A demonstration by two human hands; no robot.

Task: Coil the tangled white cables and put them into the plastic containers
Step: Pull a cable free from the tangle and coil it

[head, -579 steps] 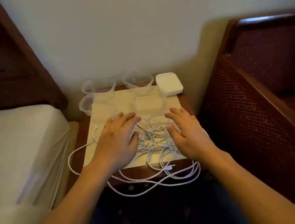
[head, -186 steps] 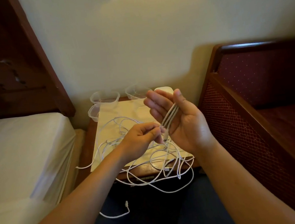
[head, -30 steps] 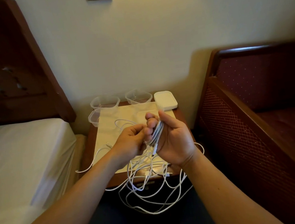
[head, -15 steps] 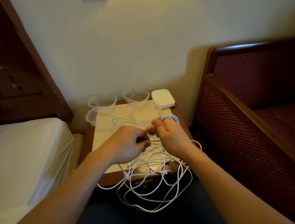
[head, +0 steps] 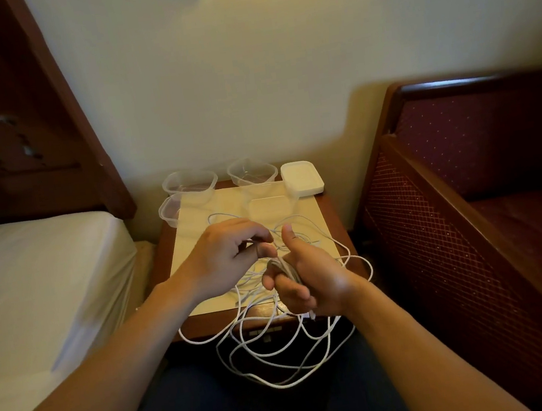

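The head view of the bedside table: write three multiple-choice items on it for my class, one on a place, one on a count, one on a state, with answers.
1. Where is the white lid?
A. table's far right corner
B. on the bed
C. on the floor

2. How many clear containers are visible?
A. one
B. four
C. seven

3. What is the right hand doing?
A. resting flat
B. gripping a cable coil
C. lifting a container

Answers: 1 A, it sits beside the far containers. 2 B, four show. 3 B, fingers curl round the coil.
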